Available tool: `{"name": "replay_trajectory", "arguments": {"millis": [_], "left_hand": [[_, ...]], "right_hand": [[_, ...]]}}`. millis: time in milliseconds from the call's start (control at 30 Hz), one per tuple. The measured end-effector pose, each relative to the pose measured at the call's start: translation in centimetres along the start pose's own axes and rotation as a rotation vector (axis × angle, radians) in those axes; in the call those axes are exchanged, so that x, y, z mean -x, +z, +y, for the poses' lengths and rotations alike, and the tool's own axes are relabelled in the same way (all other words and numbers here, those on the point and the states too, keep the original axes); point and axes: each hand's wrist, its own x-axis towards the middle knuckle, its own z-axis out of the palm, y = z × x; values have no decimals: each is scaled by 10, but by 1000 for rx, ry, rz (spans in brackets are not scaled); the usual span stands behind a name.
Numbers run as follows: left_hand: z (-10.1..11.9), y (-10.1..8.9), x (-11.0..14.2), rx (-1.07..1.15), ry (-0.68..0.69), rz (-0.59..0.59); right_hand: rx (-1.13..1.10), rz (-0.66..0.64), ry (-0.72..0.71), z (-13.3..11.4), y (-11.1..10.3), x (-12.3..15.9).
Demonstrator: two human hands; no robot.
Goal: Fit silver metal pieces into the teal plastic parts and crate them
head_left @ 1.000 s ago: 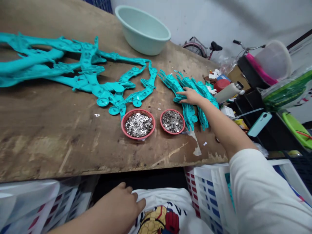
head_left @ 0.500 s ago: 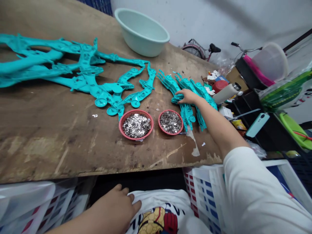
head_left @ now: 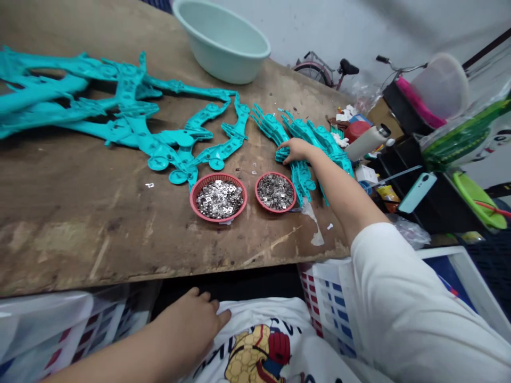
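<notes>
My right hand (head_left: 298, 151) reaches across the table, its fingers curled round a turquoise plastic part (head_left: 300, 175) in a row of similar long, slotted parts. The hand hides the middle of that part. In front lies a small red basket (head_left: 275, 210) full of small metal clips (head_left: 275, 191). A larger red basket (head_left: 192, 205) to its left holds shinier metal clips (head_left: 219, 199). Down by my lap, my left hand (head_left: 194, 323) rests against my white shirt with its fingers loosely apart, holding nothing.
More turquoise parts (head_left: 131, 125) lie piled on the left of the wooden table (head_left: 80, 213). A pale green basin (head_left: 223, 56) stands at the back. At right are a bottle (head_left: 368, 142), a phone (head_left: 417, 192) and black shelving. White plastic crates (head_left: 325, 298) stand below the table edge.
The view has shifted slightly, so the table's things sit a little further left and higher. My right hand stays on the same turquoise part; my left hand stays by my lap.
</notes>
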Motion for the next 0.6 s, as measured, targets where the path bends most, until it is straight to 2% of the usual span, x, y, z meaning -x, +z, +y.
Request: {"name": "replay_trajectory", "arguments": {"millis": [100,200,367,500,600], "left_hand": [[-8,0,-2,-75,3,49],[-16,0,-1,-132,-8,84],[-25,-6,2,-148,-28,121],[-30,-14,5,-151,-46,159],[-32,-16,10,-179,3,181]], "right_hand": [[51,46,-3,-7,-4,5],[43,130,25,-8,-21,18],[-8,307,111,12,-80,55],[-17,447,162,17,-134,112],[-43,542,184,0,-155,187]]}}
